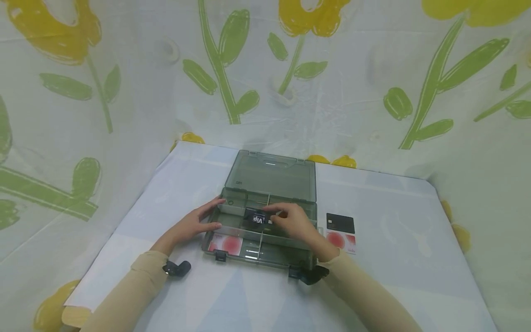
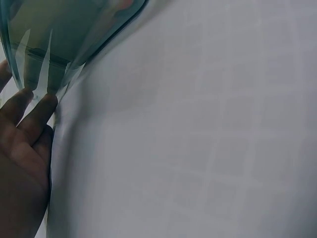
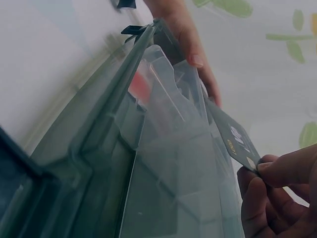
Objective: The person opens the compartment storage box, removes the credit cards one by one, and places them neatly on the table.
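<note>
A black card marked "Vip" (image 1: 256, 219) is pinched between the thumb and fingers of my right hand (image 1: 295, 222), over the middle row of a clear grey-green divided box (image 1: 282, 254). The right wrist view shows the card (image 3: 233, 134) tilted beside the clear dividers (image 3: 173, 163). My left hand (image 1: 191, 225) touches the box's left side with its fingers extended. In the left wrist view its fingertips (image 2: 48, 101) meet the box's edge. A red-and-white card (image 1: 231, 245) lies in the front left compartment. The box's lid (image 1: 274, 177) is swung back.
Right of the box, another black card (image 1: 340, 223) and a red-and-white card (image 1: 337, 240) lie on the white table (image 1: 390, 258). Two latches, one a front latch (image 1: 221, 256), stick out at the front. Flower-patterned cloth (image 1: 352, 92) surrounds the table.
</note>
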`<state>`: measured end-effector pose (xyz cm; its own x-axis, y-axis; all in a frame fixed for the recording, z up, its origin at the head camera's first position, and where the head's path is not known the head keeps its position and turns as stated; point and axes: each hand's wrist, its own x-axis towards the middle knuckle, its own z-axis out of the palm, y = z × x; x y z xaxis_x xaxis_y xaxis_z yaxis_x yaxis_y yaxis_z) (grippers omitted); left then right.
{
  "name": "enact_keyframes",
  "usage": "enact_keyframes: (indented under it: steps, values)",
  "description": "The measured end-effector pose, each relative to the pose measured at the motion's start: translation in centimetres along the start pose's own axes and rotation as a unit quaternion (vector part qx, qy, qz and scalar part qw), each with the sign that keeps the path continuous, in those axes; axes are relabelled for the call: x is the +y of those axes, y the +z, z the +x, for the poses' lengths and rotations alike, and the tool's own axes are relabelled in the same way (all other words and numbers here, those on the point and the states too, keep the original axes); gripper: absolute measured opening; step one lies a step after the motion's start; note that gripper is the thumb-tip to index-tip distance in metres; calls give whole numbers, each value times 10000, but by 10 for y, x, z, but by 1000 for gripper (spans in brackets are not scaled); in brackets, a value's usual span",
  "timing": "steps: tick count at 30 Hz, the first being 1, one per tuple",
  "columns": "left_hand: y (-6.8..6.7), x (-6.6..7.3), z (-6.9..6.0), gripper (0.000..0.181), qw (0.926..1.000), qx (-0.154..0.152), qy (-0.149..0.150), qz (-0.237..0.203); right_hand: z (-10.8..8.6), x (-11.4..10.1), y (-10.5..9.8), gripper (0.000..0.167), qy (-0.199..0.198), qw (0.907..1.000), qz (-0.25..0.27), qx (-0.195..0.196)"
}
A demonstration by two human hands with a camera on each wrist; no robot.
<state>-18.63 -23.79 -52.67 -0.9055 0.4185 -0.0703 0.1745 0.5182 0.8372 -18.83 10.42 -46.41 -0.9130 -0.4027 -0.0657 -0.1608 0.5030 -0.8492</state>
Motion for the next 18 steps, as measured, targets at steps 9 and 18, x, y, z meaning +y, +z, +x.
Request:
enact_keyframes:
  steps: [9,18]
  values:
    - [0,-2,0,75,10000,-18,61,-73,-10,13,-18,30,-14,9998,-116,133]
    - [0,0,-1,74,10000,8,67,46,-24,28,-44,29,173,9995,74,240]
